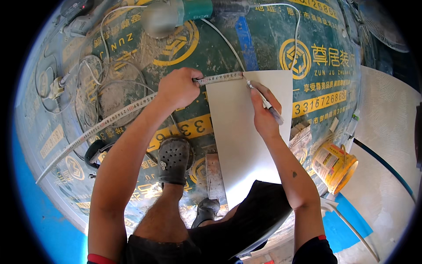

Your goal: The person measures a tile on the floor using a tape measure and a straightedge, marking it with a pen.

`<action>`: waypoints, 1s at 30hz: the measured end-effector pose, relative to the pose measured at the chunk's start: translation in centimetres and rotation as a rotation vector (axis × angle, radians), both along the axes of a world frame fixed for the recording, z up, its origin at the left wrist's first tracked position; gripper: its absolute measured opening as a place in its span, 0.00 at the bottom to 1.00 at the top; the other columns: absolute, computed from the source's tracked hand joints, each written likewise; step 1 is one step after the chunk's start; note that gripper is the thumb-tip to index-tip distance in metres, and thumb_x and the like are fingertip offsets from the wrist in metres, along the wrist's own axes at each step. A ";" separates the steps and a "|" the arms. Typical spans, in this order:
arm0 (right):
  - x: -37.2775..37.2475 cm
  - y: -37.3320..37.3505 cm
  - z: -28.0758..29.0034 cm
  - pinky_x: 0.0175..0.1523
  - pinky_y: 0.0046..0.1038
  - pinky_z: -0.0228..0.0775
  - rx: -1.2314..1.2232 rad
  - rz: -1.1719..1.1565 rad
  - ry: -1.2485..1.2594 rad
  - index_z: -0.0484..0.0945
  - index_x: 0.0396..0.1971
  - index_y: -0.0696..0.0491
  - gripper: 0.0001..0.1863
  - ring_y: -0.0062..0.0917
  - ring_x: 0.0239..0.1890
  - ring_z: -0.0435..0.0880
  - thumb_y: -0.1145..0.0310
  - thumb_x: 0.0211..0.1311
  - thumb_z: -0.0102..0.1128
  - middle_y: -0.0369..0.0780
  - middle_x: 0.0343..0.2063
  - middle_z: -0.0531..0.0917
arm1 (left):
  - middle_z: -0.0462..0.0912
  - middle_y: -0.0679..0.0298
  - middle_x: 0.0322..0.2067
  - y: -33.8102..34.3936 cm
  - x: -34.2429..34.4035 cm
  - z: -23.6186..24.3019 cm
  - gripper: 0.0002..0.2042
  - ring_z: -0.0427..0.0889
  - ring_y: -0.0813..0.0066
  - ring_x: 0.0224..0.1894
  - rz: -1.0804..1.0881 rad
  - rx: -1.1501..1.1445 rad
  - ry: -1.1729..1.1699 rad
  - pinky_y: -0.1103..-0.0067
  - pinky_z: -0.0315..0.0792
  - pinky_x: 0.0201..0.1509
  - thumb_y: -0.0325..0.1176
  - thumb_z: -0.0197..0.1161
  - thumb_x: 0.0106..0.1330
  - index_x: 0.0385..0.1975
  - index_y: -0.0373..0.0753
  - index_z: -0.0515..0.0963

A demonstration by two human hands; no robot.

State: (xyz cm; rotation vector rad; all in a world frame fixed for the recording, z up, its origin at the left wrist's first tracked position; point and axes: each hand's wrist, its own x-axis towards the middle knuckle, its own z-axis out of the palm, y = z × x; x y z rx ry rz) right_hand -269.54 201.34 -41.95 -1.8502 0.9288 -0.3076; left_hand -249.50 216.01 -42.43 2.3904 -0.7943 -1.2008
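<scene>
My left hand (178, 88) is closed around a tape measure's blade (220, 79). The short end of the blade lies over the top edge of a pale flat panel (239, 141), while its long part runs under my left forearm toward the lower left. In my right hand (266, 119) is a white and grey marker pen (266, 102), its tip down at the panel close to the blade's end. The panel lies lengthwise in front of me, its near part passing beside my dark shorts. Whether it is tile or board I cannot tell.
Green printed floor sheeting (246, 48) covers the ground. A green power tool (198, 9) lies at the far side, partly blurred. Loose cables (99, 83) coil at the left. My grey clog (173, 159) stands left of the panel; a yellow bucket (336, 165) lies tilted at right.
</scene>
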 end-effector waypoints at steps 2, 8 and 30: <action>0.0 0.1 0.3 0.55 0.24 0.70 0.027 -0.011 -0.010 0.80 0.51 0.54 0.14 0.25 0.48 0.82 0.66 0.69 0.59 0.42 0.45 0.85 | 0.86 0.58 0.37 0.0 -0.2 0.0 0.15 0.83 0.55 0.43 0.006 0.008 -0.016 0.65 0.77 0.46 0.33 0.56 0.60 0.45 0.51 0.84; 0.0 -0.7 1.7 0.54 0.23 0.70 -0.016 0.021 0.053 0.80 0.51 0.55 0.14 0.23 0.47 0.82 0.67 0.69 0.58 0.40 0.44 0.85 | 0.86 0.58 0.38 -0.1 0.1 0.0 0.15 0.83 0.55 0.43 -0.025 0.002 -0.035 0.65 0.77 0.47 0.32 0.56 0.60 0.45 0.51 0.84; -3.0 4.6 13.4 0.30 0.30 0.70 0.456 0.620 0.568 0.75 0.30 0.57 0.18 0.29 0.21 0.78 0.56 0.69 0.58 0.42 0.19 0.77 | 0.81 0.54 0.49 17.8 6.2 8.5 0.20 0.79 0.52 0.52 -0.277 0.184 -0.533 0.66 0.72 0.56 0.31 0.70 0.55 0.49 0.40 0.80</action>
